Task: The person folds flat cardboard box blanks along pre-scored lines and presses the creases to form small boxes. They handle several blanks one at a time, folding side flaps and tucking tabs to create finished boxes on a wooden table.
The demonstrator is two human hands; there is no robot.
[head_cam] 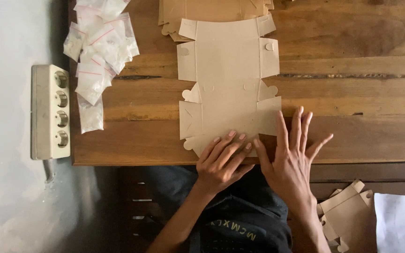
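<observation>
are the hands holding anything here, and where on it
Nothing is gripped. The left hand presses flat on the near edge of the flat brown die-cut cardboard box blank; the right hand lies with fingers spread by its near right corner.

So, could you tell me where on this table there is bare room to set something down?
The wooden table is bare right of the flat cardboard cutout. A narrower strip lies between the cutout and the plastic bags. The near edge is crowded: left hand and right hand press there.
</observation>
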